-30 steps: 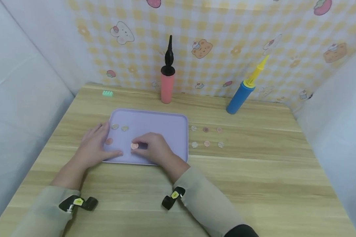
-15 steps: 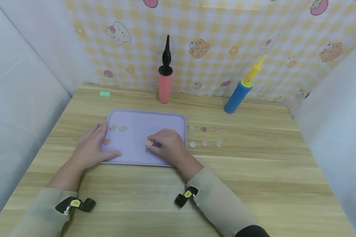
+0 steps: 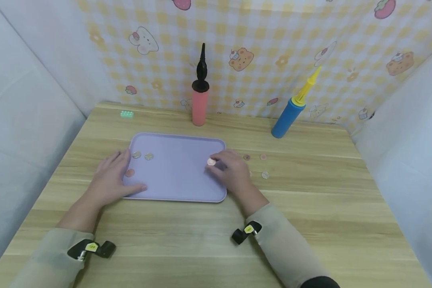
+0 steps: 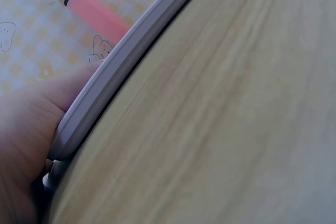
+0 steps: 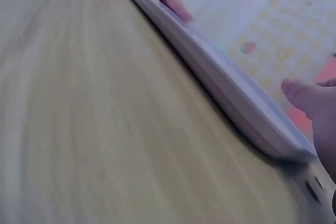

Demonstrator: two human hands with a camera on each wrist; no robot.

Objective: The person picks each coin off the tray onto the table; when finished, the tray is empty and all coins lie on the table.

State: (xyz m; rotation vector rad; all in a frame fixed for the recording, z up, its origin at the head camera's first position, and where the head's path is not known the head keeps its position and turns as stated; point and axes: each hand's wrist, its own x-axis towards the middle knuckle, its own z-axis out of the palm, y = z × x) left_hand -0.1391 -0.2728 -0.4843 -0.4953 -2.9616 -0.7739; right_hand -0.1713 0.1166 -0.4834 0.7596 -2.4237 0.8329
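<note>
My left hand point(image 3: 109, 178) rests at the left edge of a lilac tray point(image 3: 180, 192), fingers straight along the rim and thumb on the near corner. Over the tray's right side, my right hand point(image 3: 232, 170) pinches a copper-coloured coin point(image 3: 211, 161) between thumb and fingertips. In the right wrist view the thumb point(image 5: 302, 95) shows above the tray's edge, the coin out of sight. Two silvery coins, one at the far left point(image 3: 136, 154) and another beside it point(image 3: 149, 157), lie on the tray. Below them is a copper-coloured coin point(image 3: 130, 173), close to my left hand.
Right of the tray lie a dark copper coin point(image 3: 247, 157), a lighter copper coin point(image 3: 263, 157) and a silvery coin point(image 3: 265, 175); my right hand covers others. Behind stand a pink hand pump point(image 3: 200, 106) and a leaning blue-and-yellow pump point(image 3: 289, 119). A green toy brick point(image 3: 127, 114) sits back left.
My right hand has moved right across the tray with the pinched coin, now overlapping the tray's right rim and hiding some table coins. The left hand stays in place.
</note>
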